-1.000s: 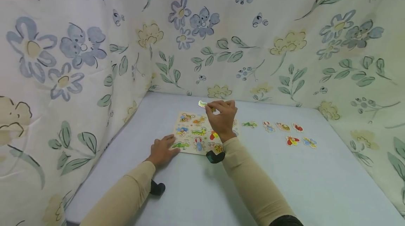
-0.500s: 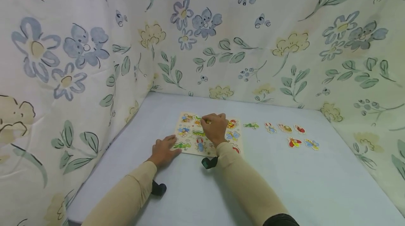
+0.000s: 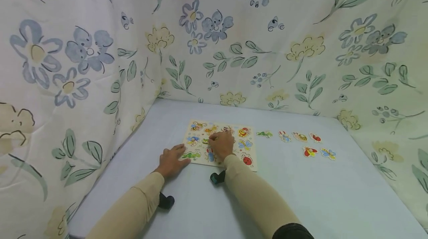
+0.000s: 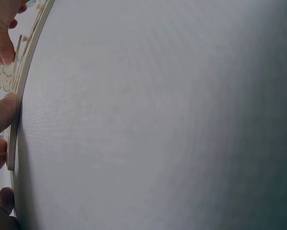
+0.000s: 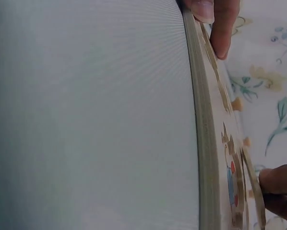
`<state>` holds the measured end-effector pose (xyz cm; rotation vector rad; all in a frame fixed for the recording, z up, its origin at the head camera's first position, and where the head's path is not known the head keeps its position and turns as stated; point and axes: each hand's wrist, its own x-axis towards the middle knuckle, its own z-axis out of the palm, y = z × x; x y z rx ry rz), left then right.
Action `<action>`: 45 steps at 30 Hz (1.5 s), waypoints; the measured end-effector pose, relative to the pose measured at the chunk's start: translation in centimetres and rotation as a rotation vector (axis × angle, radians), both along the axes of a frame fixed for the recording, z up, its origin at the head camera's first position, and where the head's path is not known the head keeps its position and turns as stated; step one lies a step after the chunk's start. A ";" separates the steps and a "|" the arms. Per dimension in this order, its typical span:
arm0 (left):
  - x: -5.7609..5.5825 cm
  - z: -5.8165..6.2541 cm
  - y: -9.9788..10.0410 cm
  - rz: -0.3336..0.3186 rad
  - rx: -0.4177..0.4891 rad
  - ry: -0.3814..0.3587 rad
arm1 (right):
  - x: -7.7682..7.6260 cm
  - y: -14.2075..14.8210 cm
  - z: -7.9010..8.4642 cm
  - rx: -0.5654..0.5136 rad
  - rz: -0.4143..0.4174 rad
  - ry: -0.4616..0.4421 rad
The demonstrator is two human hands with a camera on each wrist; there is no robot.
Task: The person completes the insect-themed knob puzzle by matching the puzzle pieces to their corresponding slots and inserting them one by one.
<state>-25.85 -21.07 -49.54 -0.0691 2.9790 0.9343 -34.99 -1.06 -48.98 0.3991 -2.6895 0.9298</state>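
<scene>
My right hand pinches a thin wooden caterpillar puzzle piece between thumb and fingers, over the middle row of an insect puzzle board. In the right wrist view the piece stands tilted, its lower side at or just above the board; whether it touches is unclear. The right hand hides part of the board's centre. My left hand rests on the board's near left corner, fingers spread along its left side and thumb at the front edge. Bee, spider, ladybird and other insect pictures show on the board.
To the right of the board lie loose puzzle pieces: a grasshopper, a blue beetle, a snail, a ladybird, a red butterfly and a blue-yellow dragonfly. Floral cloth hangs behind the white table.
My right hand has brought the caterpillar piece from beyond the board's far edge toward me and down, onto the middle row area. My left hand has stayed on the board's corner.
</scene>
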 end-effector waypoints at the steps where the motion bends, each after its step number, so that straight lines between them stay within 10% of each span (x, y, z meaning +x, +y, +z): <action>1: 0.0 0.0 0.0 0.000 -0.001 0.000 | 0.0 0.1 0.0 0.001 0.002 -0.002; 27: 0.1 0.0 1.0 -0.026 -0.008 -0.003 | -0.1 2.0 0.9 0.035 0.103 -0.180; 37: 0.1 0.1 1.0 -0.030 0.002 -0.009 | -0.1 5.0 5.3 -0.058 0.208 -0.222; 45: 0.5 0.8 0.2 -0.045 -0.010 0.022 | 1.1 8.1 10.8 -0.106 0.234 -0.072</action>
